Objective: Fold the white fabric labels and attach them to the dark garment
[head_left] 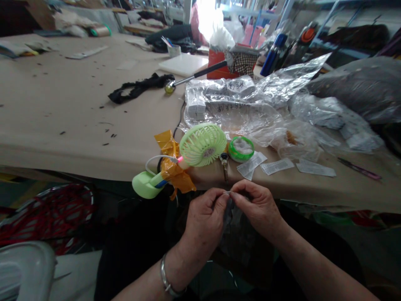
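My left hand [205,217] and my right hand [258,209] meet just in front of the table edge, fingertips almost touching. Thumb and forefinger of each are pinched on a small thin white piece [227,192], too small to name. Below the fingers something pale and see-through hangs, partly hidden by the hands. Nearest on the table edge lies a small brass-coloured tool with a dark top [224,165]. Beside it sits a round green tub [240,149] with white fluffy stuff in it. Several printed white labels [277,166] lie to the right.
A light-green fan [203,144] is fixed to the table edge with brown tape [177,175]. Clear plastic bags [238,110] spread behind. Pink-handled tweezers or snips [360,169] lie far right. Black cloth [140,88] and a metal rod [194,78] lie further back.
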`<state>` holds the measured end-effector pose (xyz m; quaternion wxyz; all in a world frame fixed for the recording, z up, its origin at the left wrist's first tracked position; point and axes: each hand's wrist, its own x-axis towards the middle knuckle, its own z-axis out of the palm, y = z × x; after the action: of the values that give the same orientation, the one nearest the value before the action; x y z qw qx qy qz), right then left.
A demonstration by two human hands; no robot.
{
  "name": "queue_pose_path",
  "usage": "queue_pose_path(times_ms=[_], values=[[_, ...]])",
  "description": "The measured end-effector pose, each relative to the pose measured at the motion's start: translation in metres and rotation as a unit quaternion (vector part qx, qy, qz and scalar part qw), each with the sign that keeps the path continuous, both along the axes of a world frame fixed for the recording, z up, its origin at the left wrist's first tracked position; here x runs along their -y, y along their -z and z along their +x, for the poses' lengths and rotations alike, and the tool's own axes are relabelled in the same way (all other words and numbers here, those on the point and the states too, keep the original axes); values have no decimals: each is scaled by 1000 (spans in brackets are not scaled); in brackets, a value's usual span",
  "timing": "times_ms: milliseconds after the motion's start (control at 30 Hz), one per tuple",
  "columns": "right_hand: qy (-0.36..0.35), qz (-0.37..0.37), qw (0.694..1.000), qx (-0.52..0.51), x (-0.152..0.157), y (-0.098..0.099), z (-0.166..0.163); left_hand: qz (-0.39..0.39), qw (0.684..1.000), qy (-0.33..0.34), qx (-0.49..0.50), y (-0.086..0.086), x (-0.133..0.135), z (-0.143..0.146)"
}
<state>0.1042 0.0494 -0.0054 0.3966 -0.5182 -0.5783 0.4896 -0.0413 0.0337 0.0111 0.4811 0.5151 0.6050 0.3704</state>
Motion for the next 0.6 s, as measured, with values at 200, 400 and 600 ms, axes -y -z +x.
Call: queue_pose_path(times_ms=[200,400,600], values=[[8,22,1000,12,-4,2,-1,27,999,5,-32,-3,-4,-2],[13,28,999,8,-6,1,-3,50,997,15,-60,-2,-8,-3],[12,33,999,16,-8,2,-3,50,997,14,-64,3,-10,-4]])
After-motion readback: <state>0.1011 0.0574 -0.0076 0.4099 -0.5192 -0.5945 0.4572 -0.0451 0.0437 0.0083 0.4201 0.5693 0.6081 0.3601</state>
